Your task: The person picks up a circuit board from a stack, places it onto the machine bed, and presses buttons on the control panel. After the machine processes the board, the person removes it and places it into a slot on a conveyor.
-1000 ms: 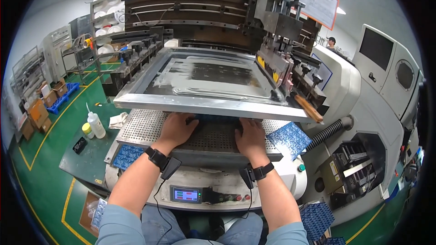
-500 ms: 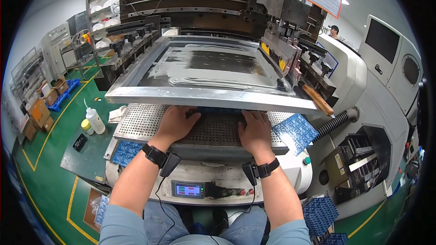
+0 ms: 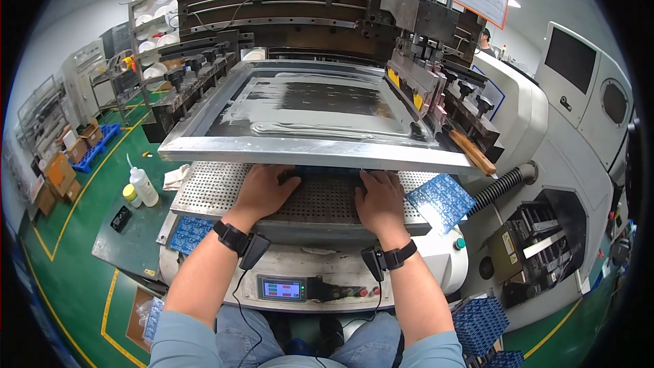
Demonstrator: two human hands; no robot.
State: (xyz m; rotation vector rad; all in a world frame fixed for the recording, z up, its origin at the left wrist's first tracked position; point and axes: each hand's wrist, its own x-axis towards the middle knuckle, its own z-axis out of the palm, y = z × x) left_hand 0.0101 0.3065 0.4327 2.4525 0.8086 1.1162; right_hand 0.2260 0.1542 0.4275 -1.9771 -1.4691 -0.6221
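A silver-framed printing screen (image 3: 313, 151) with grey paste smeared over its mesh hangs above a perforated metal table (image 3: 212, 187). Both hands reach under the frame's near edge. My left hand (image 3: 262, 191) rests palm down on the table, thumb stretched inward and apart, its other fingertips hidden by the frame. To its right, my right hand (image 3: 380, 201) lies in the same way, thumb apart, fingers reaching forward. Between them shows the near strip of a blue patterned panel (image 3: 328, 171), resembling a circuit board. The hands are at its near corners; contact is hidden.
Another blue panel (image 3: 441, 202) lies at the table's right, one more (image 3: 191, 233) at lower left. A wooden-handled spatula (image 3: 473, 152) rests at the frame's right corner. A squeeze bottle (image 3: 144, 185) stands on the left bench. A control screen (image 3: 282, 287) faces me.
My hands stay under the frame, nearly unmoved. The view has shifted slightly. In the background at right, a person's head is now more hidden behind the machine.
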